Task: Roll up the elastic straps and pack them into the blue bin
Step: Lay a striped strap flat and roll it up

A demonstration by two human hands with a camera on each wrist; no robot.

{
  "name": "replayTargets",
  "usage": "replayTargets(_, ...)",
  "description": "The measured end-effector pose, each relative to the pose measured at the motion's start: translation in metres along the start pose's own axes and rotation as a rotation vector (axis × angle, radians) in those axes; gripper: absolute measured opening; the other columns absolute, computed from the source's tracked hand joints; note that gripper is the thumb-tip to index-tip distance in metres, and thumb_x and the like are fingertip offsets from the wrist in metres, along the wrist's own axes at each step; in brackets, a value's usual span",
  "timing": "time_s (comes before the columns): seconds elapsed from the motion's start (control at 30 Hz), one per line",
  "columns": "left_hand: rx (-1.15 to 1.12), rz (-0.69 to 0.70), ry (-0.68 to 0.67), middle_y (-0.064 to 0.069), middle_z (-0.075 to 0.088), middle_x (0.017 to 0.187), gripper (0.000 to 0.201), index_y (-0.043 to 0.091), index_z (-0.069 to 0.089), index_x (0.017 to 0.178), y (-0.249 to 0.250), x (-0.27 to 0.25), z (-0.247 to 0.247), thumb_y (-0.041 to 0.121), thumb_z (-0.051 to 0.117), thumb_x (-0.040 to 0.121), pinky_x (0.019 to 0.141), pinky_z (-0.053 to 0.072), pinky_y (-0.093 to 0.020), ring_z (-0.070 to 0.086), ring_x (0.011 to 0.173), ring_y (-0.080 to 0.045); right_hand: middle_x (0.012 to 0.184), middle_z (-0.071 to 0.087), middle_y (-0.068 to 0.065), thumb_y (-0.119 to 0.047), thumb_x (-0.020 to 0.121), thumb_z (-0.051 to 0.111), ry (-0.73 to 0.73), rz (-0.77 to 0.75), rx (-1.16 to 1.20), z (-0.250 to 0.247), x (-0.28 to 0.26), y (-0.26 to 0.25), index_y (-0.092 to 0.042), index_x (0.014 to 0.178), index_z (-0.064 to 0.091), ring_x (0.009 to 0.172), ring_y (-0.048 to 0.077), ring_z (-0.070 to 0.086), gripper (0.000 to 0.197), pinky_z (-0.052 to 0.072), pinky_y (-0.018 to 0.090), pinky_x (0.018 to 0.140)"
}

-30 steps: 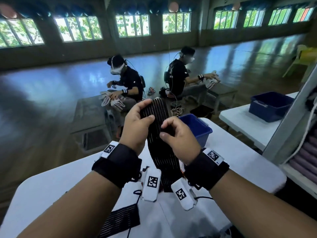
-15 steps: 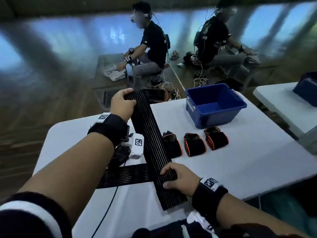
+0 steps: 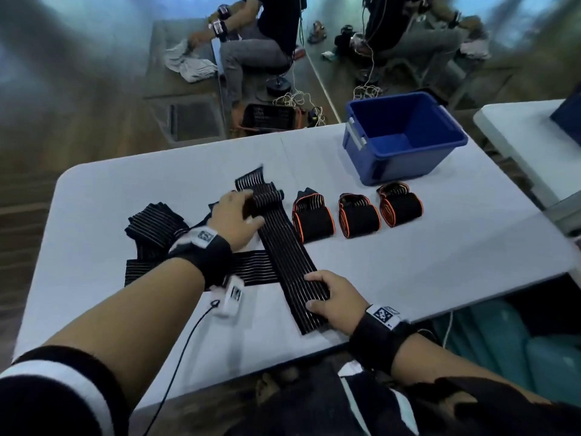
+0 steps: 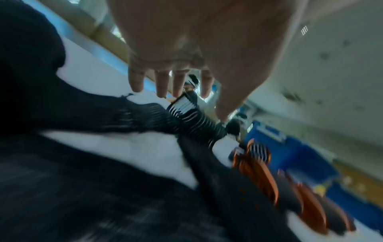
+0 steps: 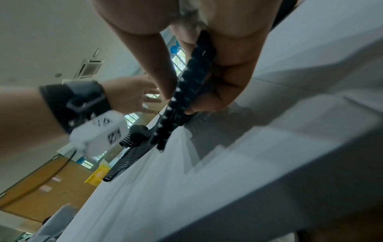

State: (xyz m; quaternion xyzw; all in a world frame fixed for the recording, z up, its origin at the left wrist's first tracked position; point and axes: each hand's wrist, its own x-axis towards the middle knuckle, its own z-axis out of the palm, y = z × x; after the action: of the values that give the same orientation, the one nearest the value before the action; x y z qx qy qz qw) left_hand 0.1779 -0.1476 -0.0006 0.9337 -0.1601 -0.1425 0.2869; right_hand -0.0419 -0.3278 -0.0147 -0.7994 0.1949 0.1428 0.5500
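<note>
A long black ribbed strap [image 3: 287,256] lies stretched across the white table [image 3: 408,262], its far end folded over into the start of a roll. The right hand [image 3: 333,298] pinches the near end, thumb on one face and curled fingers on the other, as the right wrist view shows. The left hand [image 3: 234,217] is over the rolled far end; in the left wrist view its fingers [image 4: 161,83] hang straight and spread above the strap, and whether they touch it is hard to tell through the blur. A second strap [image 3: 188,270] lies flat beneath the first, crossing it, partly hidden by the left forearm, and a loose heap of more straps [image 3: 154,226] sits to the left. Just right of the long strap, three rolled straps with orange edges [image 3: 356,215] stand in a row. Beyond them sits the blue bin [image 3: 402,158], and nothing shows inside it. Two seated people [image 3: 276,26] are behind the table, cut off at the top edge.
</note>
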Motion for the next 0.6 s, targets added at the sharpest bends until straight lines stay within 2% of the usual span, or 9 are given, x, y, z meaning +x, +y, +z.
replayTargets(0.07,0.247,-0.030,-0.138,-0.005,0.023,0.163,0.087,0.040,0.031,0.152,-0.020,-0.026,0.013,0.070,0.063,0.077,0.116,0.029,-0.060,0.026,0.148,-0.034,0.115,0.067,0.000,-0.007,0.083,0.074,-0.003,0.019,-0.006,0.002,0.000,0.002,-0.025,0.125,0.059,0.095,0.011,0.069,0.048,0.058,0.030,0.086)
replayTargets(0.13,0.402,-0.060,-0.232,0.006,0.003,0.168,0.093,0.044,0.024,0.154,-0.033,-0.045,0.017,0.077,0.062,0.075,0.119,0.016,-0.064,0.007,0.154,-0.031,0.117,0.066,0.000,-0.006,0.084,0.073,-0.011,0.031,-0.009,0.004,0.000,0.003,-0.023,0.129,0.057,0.096,0.011,0.068,0.050,0.058,0.029,0.086)
replayTargets(0.17,0.436,-0.066,-0.238,0.009,-0.002,0.168,0.094,0.044,0.023,0.154,-0.041,-0.048,0.017,0.077,0.062,0.075,0.119,0.013,-0.065,0.003,0.155,-0.029,0.120,0.065,0.000,-0.007,0.085,0.073,-0.021,0.030,-0.020,0.007,0.000,0.003,-0.023,0.131,0.056,0.097,0.010,0.068,0.052,0.058,0.029,0.087)
replayTargets(0.3,0.452,-0.128,-0.208,0.013,-0.003,0.168,0.098,0.042,0.021,0.155,-0.067,-0.057,-0.001,0.078,0.063,0.074,0.119,0.016,-0.064,0.003,0.155,-0.027,0.126,0.060,-0.002,-0.013,0.085,0.074,-0.087,0.014,-0.093,0.021,0.000,-0.002,-0.026,0.134,0.053,0.102,0.008,0.065,0.055,0.056,0.025,0.088)
replayTargets(0.4,0.428,-0.174,-0.187,0.014,-0.002,0.168,0.101,0.042,0.022,0.154,-0.088,-0.067,-0.013,0.078,0.066,0.071,0.119,0.018,-0.063,0.005,0.155,-0.026,0.127,0.062,0.001,-0.016,0.082,0.075,-0.122,0.006,-0.127,0.030,0.000,-0.004,-0.030,0.132,0.053,0.106,0.014,0.065,0.056,0.055,0.037,0.095)
replayTargets(0.47,0.410,-0.191,-0.166,0.014,0.000,0.168,0.101,0.043,0.026,0.153,-0.100,-0.074,-0.019,0.077,0.069,0.069,0.119,0.019,-0.063,0.006,0.155,-0.026,0.126,0.062,0.001,-0.019,0.081,0.076,-0.131,0.011,-0.158,0.031,-0.002,-0.006,-0.029,0.130,0.052,0.108,0.015,0.064,0.055,0.054,0.039,0.098)
replayTargets(0.53,0.402,-0.200,-0.157,0.014,0.005,0.167,0.099,0.044,0.033,0.150,-0.106,-0.079,-0.024,0.077,0.072,0.065,0.118,0.019,-0.062,0.009,0.154,-0.026,0.124,0.062,-0.001,-0.023,0.084,0.074,-0.122,0.017,-0.205,0.029,-0.005,-0.007,-0.027,0.129,0.053,0.104,0.013,0.063,0.050,0.053,0.035,0.096)
replayTargets(0.6,0.393,-0.212,-0.140,0.012,0.017,0.165,0.090,0.044,0.045,0.141,-0.102,-0.081,-0.027,0.080,0.071,0.063,0.115,0.023,-0.061,0.018,0.150,-0.029,0.122,0.056,-0.002,-0.029,0.088,0.070,-0.089,0.006,-0.331,0.025,-0.008,-0.005,-0.027,0.127,0.055,0.100,0.012,0.060,0.042,0.049,0.029,0.093)
